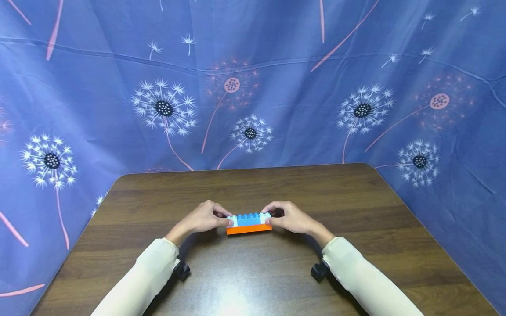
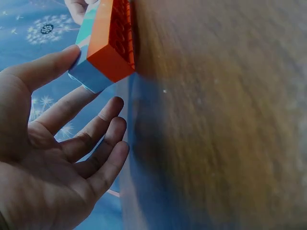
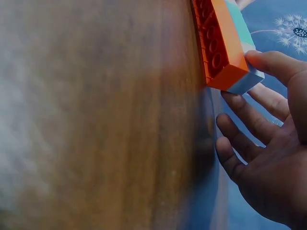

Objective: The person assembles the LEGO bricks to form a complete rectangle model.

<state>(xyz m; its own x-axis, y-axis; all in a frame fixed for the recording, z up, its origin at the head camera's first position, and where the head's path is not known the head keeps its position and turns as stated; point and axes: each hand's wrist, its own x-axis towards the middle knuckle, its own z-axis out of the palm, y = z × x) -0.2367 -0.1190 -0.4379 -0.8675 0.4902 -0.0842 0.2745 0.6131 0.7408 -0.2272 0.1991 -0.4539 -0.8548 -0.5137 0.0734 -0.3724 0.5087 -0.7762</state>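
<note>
A long orange brick point(image 1: 249, 229) carries a blue brick point(image 1: 248, 220) in the middle of its top, with a white brick point(image 1: 234, 221) at the left end and another white brick point(image 1: 265, 216) at the right. My left hand point(image 1: 205, 217) pinches the left white brick between thumb and index finger. At the opposite end my right hand point(image 1: 293, 217) pinches the right white brick, thumb on the near side. Both wrist views show the hollow underside of the orange brick point(image 2: 103, 36), raised off the table. The remaining fingers of each hand are spread loosely below.
The brown wooden table point(image 1: 253, 184) spreads around the hands. Behind it hangs a blue cloth point(image 1: 292, 109) with a dandelion print. A small black device point(image 1: 182, 271) sits under the left cuff, and a similar black device point(image 1: 319, 271) under the right.
</note>
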